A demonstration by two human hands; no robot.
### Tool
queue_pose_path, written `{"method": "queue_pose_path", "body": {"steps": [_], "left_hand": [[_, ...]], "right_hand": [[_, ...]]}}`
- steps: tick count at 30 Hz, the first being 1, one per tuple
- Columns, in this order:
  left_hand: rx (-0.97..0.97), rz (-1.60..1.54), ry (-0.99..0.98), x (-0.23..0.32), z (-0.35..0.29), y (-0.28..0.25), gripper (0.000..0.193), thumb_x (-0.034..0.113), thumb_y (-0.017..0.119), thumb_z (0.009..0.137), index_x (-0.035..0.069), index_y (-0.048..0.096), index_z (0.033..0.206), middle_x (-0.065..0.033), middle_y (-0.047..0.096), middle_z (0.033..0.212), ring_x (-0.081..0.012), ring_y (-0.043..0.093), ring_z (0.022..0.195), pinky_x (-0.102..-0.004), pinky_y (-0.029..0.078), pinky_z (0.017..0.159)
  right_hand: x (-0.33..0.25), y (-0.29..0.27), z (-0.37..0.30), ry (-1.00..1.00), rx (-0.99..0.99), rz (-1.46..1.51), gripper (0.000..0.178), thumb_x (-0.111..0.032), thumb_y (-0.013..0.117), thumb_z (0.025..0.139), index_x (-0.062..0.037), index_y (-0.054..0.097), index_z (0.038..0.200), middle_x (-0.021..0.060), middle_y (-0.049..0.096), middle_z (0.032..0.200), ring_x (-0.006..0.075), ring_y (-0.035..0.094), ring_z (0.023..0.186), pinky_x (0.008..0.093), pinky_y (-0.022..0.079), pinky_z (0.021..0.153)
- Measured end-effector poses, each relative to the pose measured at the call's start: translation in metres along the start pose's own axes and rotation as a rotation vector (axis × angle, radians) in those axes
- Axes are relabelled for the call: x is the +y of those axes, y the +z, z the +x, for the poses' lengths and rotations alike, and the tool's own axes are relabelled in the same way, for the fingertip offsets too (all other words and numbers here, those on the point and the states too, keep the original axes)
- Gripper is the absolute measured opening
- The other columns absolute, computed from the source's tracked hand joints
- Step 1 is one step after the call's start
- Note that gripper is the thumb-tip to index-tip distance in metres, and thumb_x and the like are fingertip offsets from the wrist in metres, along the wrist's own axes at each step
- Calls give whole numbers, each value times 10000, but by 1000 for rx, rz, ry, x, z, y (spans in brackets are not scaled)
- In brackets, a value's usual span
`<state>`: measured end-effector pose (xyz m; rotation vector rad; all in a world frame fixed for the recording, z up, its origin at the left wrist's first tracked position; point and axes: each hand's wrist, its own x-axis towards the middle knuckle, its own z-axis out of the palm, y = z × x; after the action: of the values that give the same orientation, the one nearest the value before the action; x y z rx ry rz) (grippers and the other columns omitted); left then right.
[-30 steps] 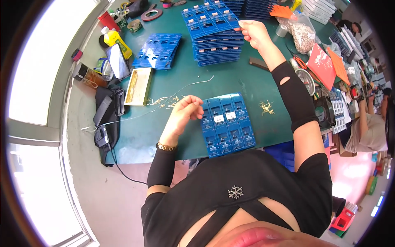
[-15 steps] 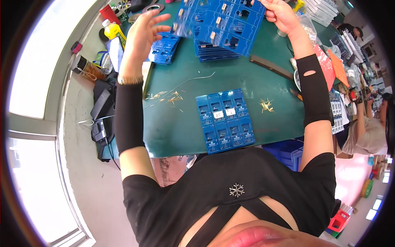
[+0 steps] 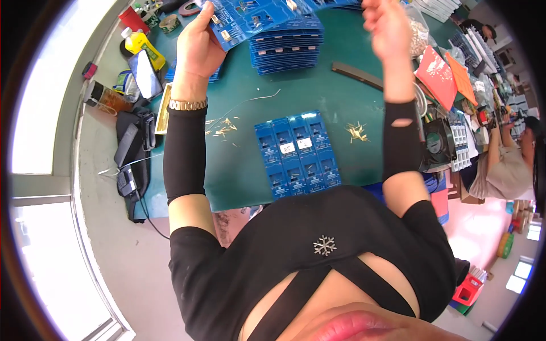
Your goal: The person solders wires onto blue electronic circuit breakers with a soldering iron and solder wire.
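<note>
Both my hands are raised over the far side of the green mat (image 3: 239, 170). My left hand (image 3: 199, 48) grips the left end of a blue panel of small circuit boards (image 3: 256, 14), held up near the top edge. My right hand (image 3: 387, 25) is closed at the panel's right end. Under the held panel lies a stack of the same blue panels (image 3: 287, 48). Another single blue panel (image 3: 298, 153) lies flat on the mat close to my body, untouched.
Loose gold pins lie in two small heaps (image 3: 222, 128) (image 3: 355, 132). A yellow bottle (image 3: 142, 42), a phone (image 3: 145, 74) and a black bag (image 3: 133, 153) sit at the left. A dark strip (image 3: 355, 74), red packets (image 3: 438, 74) and a small fan (image 3: 438, 142) are right. Another person (image 3: 512, 159) works at the far right.
My left hand left the near panel and rose to the far stack. Both hands have lifted a blue panel off the stack and hold it higher now.
</note>
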<state>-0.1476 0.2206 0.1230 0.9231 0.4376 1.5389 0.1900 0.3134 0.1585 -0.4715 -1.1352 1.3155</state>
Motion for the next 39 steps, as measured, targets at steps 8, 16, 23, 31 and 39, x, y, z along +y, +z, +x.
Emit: {"method": "queue_pose_path", "body": {"steps": [8,16,23,31,39], "left_hand": [[326,180,227,-68,17,67,288,349,421,1065,113,580,1030,5,641,834,-116,590,657,-252,449,542],[307,407,129,-64,49,61,277,374,503,1036,106,574,1017,-7,617,797,-114,594,623,-225,460,533],[554,716,104,-56,65,-2,169,176,608,944,26,551,996,-81,581,842,-219,580,695,-370,493,677],[542,1315,264,-63,76,-28,315,200,608,921,-52,689,1093,-49,687,797,-98,594,664,-258,478,606],[563,1557,215,-78,60,-3,302,202,591,868,-39,684,1024,-211,711,867,-349,699,851,-405,542,808]], "right_hand": [[65,50,-22,104,-371,95,212,-244,591,989,-78,684,1082,6,678,864,69,593,681,185,427,522],[59,9,56,291,-498,276,129,-114,576,960,-76,698,980,11,670,786,110,605,627,228,453,518],[75,5,95,454,-133,-474,115,-117,609,944,-62,704,910,11,630,715,115,535,575,271,430,495],[101,4,79,184,-98,-644,149,-224,683,899,-107,752,960,-61,569,703,51,484,619,216,390,525],[114,-20,76,80,-77,-728,194,-104,714,863,36,743,995,78,738,917,123,667,824,265,526,774]]}}
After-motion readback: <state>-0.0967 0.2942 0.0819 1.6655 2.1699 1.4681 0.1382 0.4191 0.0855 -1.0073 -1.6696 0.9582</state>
